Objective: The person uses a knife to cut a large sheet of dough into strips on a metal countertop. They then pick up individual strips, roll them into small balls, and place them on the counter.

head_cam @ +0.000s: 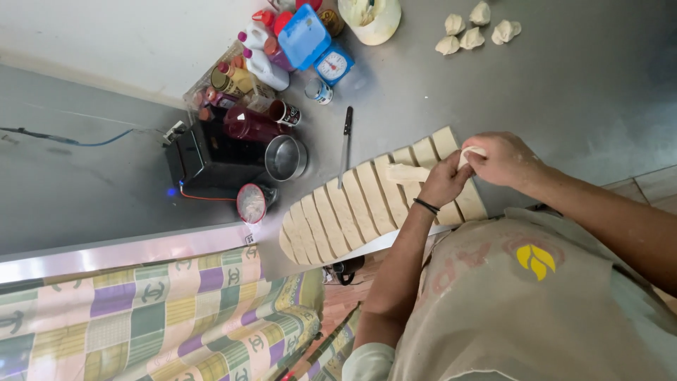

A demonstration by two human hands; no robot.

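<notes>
A flat slab of pale dough (352, 204), cut into several long strips, lies on the steel table (564, 92) near its front edge. Both hands work one dough strip (407, 173) lifted just above the slab. My left hand (444, 185), with a dark band on its wrist, grips the strip's middle, and the free end sticks out to the left. My right hand (504, 159) pinches the other end of the same strip (471, 152) between fingers and thumb. The two hands almost touch.
A knife (345, 144) lies beside the slab. Behind it stand a metal cup (285, 156), a black box (204, 159), sauce bottles (261, 67), a blue scale (333, 67) and a bowl (370, 17). Shaped dough pieces (472, 32) sit far right. Patterned cloth (155, 317) hangs lower left.
</notes>
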